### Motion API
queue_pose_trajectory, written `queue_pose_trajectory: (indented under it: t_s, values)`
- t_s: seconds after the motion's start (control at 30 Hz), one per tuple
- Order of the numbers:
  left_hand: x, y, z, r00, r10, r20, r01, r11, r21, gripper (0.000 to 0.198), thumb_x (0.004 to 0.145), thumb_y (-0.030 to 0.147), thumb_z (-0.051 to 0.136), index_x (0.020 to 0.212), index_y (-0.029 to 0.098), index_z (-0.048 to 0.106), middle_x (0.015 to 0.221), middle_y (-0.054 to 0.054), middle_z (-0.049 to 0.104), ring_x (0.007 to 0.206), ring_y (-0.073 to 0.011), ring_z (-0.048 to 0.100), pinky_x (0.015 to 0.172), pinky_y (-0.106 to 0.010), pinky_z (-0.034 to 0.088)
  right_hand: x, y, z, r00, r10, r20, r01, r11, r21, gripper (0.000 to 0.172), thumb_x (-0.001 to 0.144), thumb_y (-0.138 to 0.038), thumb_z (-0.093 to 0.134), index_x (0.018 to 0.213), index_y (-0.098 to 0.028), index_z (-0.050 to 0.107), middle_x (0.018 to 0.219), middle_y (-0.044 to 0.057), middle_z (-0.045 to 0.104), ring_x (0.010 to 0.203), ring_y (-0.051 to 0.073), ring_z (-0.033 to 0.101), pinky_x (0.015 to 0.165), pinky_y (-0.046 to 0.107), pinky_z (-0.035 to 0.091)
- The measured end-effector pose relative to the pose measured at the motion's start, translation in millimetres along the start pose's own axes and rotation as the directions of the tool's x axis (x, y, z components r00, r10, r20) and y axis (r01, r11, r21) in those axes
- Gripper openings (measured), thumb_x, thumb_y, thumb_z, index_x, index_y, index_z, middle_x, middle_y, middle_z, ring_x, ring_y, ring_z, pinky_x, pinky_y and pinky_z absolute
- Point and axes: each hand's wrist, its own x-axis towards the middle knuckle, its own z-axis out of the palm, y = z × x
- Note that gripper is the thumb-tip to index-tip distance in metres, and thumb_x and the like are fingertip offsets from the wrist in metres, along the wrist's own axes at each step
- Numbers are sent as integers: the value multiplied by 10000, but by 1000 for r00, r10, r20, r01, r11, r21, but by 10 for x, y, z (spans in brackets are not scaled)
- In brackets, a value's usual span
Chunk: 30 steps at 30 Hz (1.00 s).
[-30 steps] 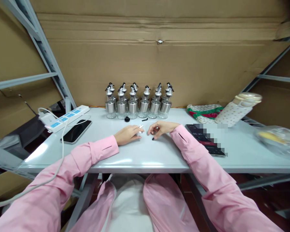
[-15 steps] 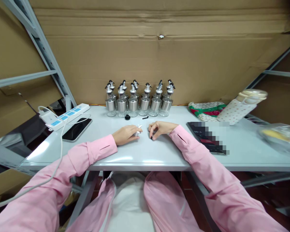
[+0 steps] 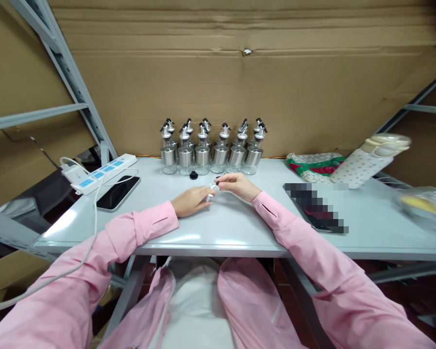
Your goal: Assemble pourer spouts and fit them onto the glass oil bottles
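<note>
My left hand rests on the pale table, its fingers closed on a small silver spout. Just to the right, my right hand pinches a small black piece at the spout's upper end. Whether the two parts touch is too small to tell. Behind my hands lies a black stopper. Several glass bottles with steel sleeves and silver pourers stand in rows at the back.
A power strip and a phone lie at the left. On the right are a dark, partly pixelated device, a patterned cloth, a dotted bottle and a plastic-wrapped bowl. Cardboard rises behind.
My right hand has moved up and left with the black piece, from the tabletop to the silver spout. My left hand has stayed nearly in place. The view has shifted slightly.
</note>
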Motion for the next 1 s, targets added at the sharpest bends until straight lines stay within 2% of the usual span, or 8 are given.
queue_pose_trajectory:
  t_s: [0.13,0.37,0.53,0.8,0.9,1.0]
  values:
    - [0,3,-4,1000,5,-16,-5,1000,-3,262,911,344,399,1096,170,464,991,-79,586,888,-180,560,838,-313,434,-12,-21,22,1000,-5,-11,6,998,66,276,477,-271,824,715,-173,724,750,8,688,621,85,569,692,271,457]
    - [1,6,-7,1000,-2,-9,2,1000,2,264,914,345,395,1095,164,461,993,-82,587,906,-184,564,840,-315,432,-3,8,13,998,7,58,-13,994,108,299,555,-306,798,806,-164,718,705,5,666,611,75,554,711,274,453]
    - [3,8,-6,1000,8,-12,-8,1000,-8,266,914,338,404,1112,168,455,1006,-79,591,898,-178,569,839,-312,431,3,18,33,998,-8,70,3,997,71,277,532,-318,809,704,-151,671,646,-6,658,573,76,554,648,256,446]
    - [4,-2,9,1000,21,6,-21,1000,-17,271,915,355,396,1107,176,462,1004,-83,581,930,-183,559,857,-313,429,-11,-1,58,998,-2,60,-1,999,38,296,529,-354,805,657,-137,650,600,-11,637,535,67,521,601,241,420]
    - [2,-3,13,1000,3,0,-3,1000,-12,264,919,341,380,1111,172,448,995,-85,569,908,-187,557,846,-324,437,10,11,71,997,12,73,-19,996,87,286,539,-348,804,666,-138,657,629,-4,642,567,73,537,631,247,432]
    - [0,-1,13,999,-35,-13,35,999,-17,247,921,307,367,1109,162,434,996,-93,550,882,-188,555,834,-337,447,26,20,105,993,24,114,-46,980,192,284,560,-308,802,761,-149,682,677,-4,643,615,79,555,675,251,446]
